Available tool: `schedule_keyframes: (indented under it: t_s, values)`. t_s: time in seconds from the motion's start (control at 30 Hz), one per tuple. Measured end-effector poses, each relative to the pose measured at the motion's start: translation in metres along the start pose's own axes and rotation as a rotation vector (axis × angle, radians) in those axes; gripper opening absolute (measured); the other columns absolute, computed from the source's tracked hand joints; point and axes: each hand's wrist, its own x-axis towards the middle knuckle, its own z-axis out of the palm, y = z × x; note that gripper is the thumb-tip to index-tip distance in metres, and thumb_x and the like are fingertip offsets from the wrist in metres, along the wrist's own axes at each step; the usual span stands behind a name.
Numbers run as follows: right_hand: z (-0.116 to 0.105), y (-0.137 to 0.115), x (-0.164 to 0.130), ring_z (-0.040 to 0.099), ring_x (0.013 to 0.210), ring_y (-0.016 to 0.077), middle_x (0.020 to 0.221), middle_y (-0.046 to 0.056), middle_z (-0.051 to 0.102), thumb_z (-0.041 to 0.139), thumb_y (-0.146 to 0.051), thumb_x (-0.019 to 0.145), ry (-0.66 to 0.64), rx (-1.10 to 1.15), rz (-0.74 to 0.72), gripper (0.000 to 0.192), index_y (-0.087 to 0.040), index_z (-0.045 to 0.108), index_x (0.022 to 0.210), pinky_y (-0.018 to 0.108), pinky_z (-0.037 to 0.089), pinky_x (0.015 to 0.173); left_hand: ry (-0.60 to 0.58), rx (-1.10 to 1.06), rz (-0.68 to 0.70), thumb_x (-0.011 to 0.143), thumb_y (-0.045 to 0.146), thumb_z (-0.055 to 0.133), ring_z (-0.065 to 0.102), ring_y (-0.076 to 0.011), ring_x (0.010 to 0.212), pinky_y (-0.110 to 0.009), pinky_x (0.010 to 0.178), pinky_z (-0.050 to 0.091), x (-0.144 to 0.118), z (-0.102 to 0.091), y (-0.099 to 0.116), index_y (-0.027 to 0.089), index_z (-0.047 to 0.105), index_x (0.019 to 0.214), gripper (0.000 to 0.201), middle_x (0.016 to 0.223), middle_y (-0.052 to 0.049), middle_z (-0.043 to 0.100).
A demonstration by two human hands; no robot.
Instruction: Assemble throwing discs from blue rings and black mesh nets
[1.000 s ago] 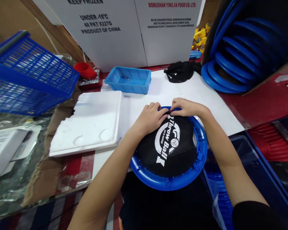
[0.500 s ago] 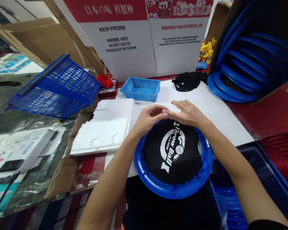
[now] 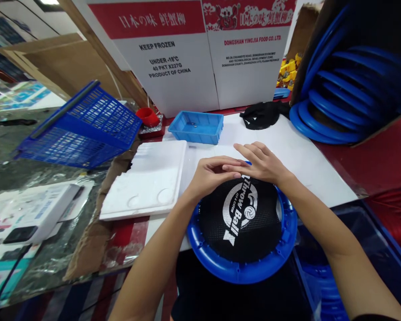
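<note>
A blue plastic ring [image 3: 240, 273] with black mesh [image 3: 257, 232] stretched across it, printed "Throw Ball" in white, lies at the near edge of a white sheet [image 3: 307, 156]. Both my hands hover over the ring's far rim. My left hand [image 3: 207, 176] has its fingers curled away from the camera, and what they touch is hidden. My right hand [image 3: 263, 164] is spread flat, its fingertips reaching over my left thumb. I see nothing held in either hand.
A white foam tray [image 3: 147, 183] lies left of the ring. Behind are a small blue tray [image 3: 196, 127], a red cup [image 3: 147, 116] and black fabric [image 3: 260, 115]. A tilted blue basket [image 3: 83, 129] stands left, stacked blue rings [image 3: 334, 93] right, white cartons [image 3: 173, 67] at the back.
A second ago both hands pinched the mesh at the ring's far rim. They have let go and lifted, the right hand spreading. The camera has tilted up.
</note>
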Motion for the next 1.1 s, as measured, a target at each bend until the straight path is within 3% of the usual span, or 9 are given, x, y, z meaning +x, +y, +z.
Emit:
schedule_keyframes:
  t_s: [0.17,0.43,0.63,0.87,1.1]
  values:
    - [-0.012,-0.005,0.002,0.064,0.122,0.0251,0.144,0.006,0.069,0.072,-0.025,0.105,0.142,-0.046,-0.047,0.068,-0.049,0.048,0.164,0.044,0.055,0.103,-0.015,-0.112,0.091,0.069,0.026,0.105,0.084,-0.0242,0.095,-0.036,0.085,0.071,-0.002,0.005,0.009,0.022,0.088,0.093,0.03,0.101,-0.01,0.087]
    - [-0.035,-0.015,0.01,0.065,0.106,0.0199,0.12,0.002,0.075,0.08,-0.033,0.101,0.329,0.001,-0.122,0.049,-0.043,0.068,0.148,0.036,0.057,0.086,-0.061,-0.189,0.228,0.07,0.023,0.105,0.081,-0.0188,0.08,-0.028,0.073,0.07,-0.008,0.007,0.014,0.02,0.081,0.085,0.029,0.088,-0.006,0.084]
    - [-0.041,-0.017,0.009,0.065,0.098,0.018,0.111,-0.003,0.075,0.079,-0.036,0.1,0.29,0.09,-0.107,0.045,-0.053,0.069,0.141,0.034,0.056,0.077,-0.152,-0.243,0.238,0.073,0.019,0.103,0.08,-0.0176,0.078,-0.028,0.075,0.071,-0.009,0.014,0.021,0.02,0.079,0.089,0.029,0.088,-0.004,0.082]
    - [-0.043,-0.018,0.011,0.064,0.096,0.0188,0.105,0.0,0.075,0.082,-0.034,0.098,0.314,0.228,-0.106,0.036,-0.043,0.076,0.132,0.035,0.055,0.076,-0.179,-0.209,0.247,0.074,0.02,0.102,0.08,-0.0181,0.075,-0.029,0.071,0.071,-0.008,0.015,0.028,0.022,0.076,0.089,0.03,0.088,-0.003,0.08]
    - [-0.037,-0.022,0.012,0.061,0.086,0.0166,0.093,0.0,0.071,0.082,-0.03,0.098,0.297,0.21,-0.119,0.034,-0.037,0.078,0.131,0.031,0.053,0.069,-0.17,-0.215,0.252,0.076,0.018,0.101,0.08,-0.0183,0.076,-0.028,0.07,0.071,-0.008,0.015,0.026,0.021,0.076,0.093,0.03,0.089,-0.003,0.079]
